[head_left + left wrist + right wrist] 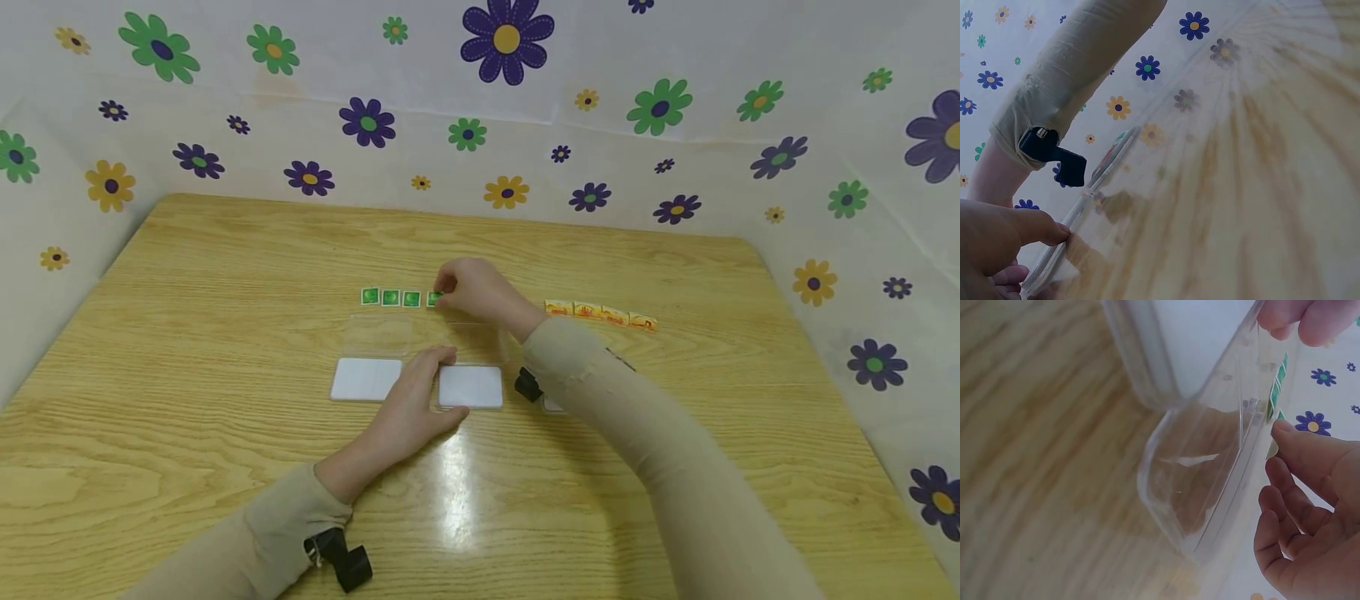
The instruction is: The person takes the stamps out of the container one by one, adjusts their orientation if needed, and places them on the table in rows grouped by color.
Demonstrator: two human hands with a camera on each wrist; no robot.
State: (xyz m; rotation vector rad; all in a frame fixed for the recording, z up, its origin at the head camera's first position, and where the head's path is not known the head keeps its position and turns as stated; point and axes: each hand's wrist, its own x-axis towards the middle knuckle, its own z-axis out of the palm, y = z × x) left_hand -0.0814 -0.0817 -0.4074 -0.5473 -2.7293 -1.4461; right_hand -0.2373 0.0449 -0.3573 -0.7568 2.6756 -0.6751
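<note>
My left hand spans an open clear plastic case with a white inside, fingers at its far edge and thumb at the near edge. Its see-through lid lies folded back behind it. Beyond the lid, my right hand pinches a small thin tile between thumb and forefinger, at the right end of a row of green square tiles. The thumb of my left hand shows pressed to the case's edge in the left wrist view.
A second open case stands to the left, its clear lid laid back. Another case is mostly hidden under my right sleeve. Several yellow-orange tiles form a row at the right. A flowered cloth hangs behind the wooden table.
</note>
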